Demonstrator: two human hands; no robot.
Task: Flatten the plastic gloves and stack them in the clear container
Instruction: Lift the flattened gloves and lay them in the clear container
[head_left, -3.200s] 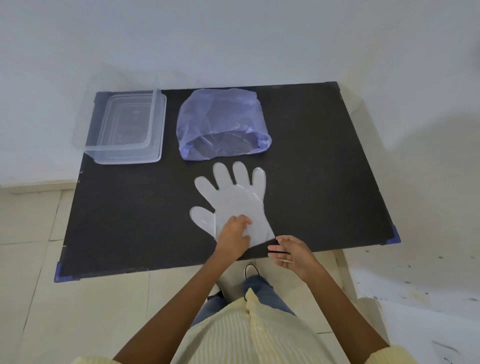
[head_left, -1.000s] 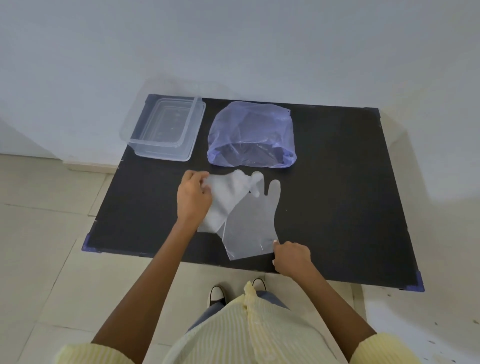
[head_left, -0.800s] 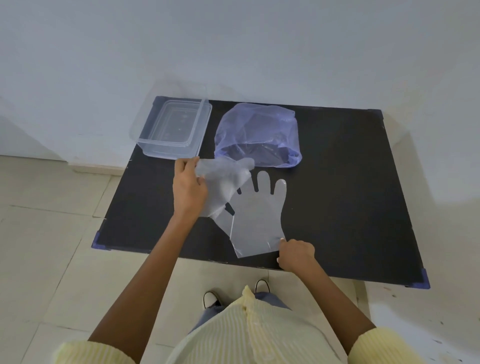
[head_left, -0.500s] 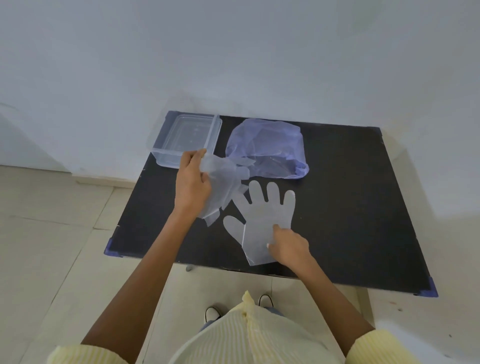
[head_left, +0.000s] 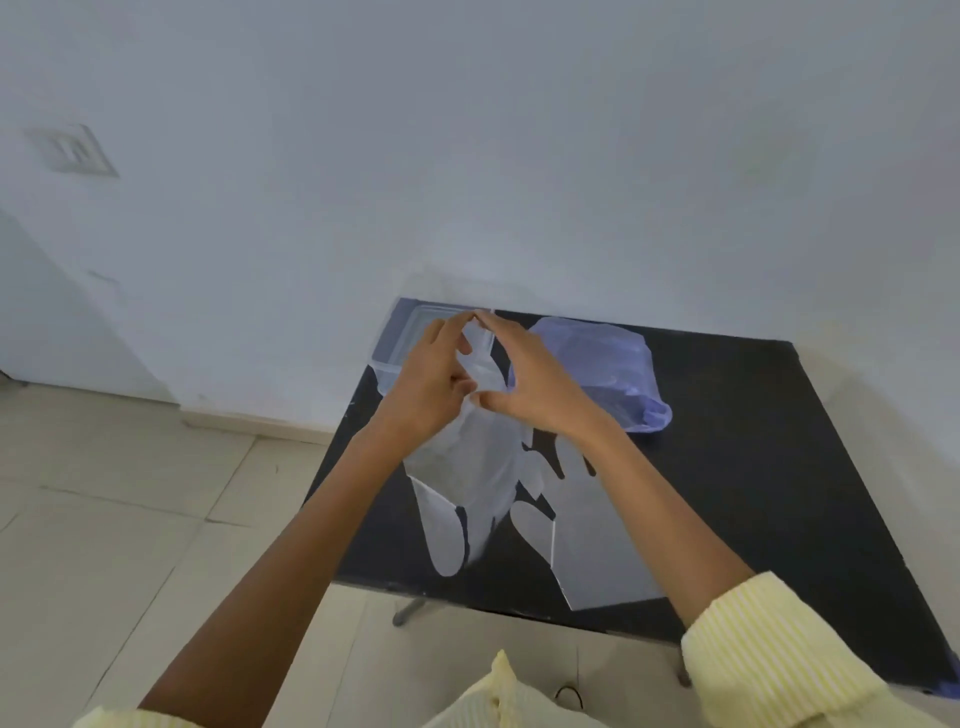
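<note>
Both hands hold one translucent plastic glove (head_left: 467, 467) up in the air above the black table (head_left: 753, 467). My left hand (head_left: 431, 384) pinches its top edge and my right hand (head_left: 530, 379) pinches the same edge from the right. The glove hangs down with its fingers pointing toward me. A second plastic glove (head_left: 592, 540) lies flat on the table under my right forearm. The clear container (head_left: 400, 343) sits at the table's far left corner, mostly hidden behind my hands.
A crumpled blue-violet plastic bag (head_left: 608, 374) sits at the back of the table, right of the container. A white wall rises just behind the table. Beige tiled floor (head_left: 130, 493) lies to the left and below the near edge.
My right hand left the flat glove and rose to join my left hand on the lifted glove. The lifted glove now hangs between both hands. The camera tilted up and left.
</note>
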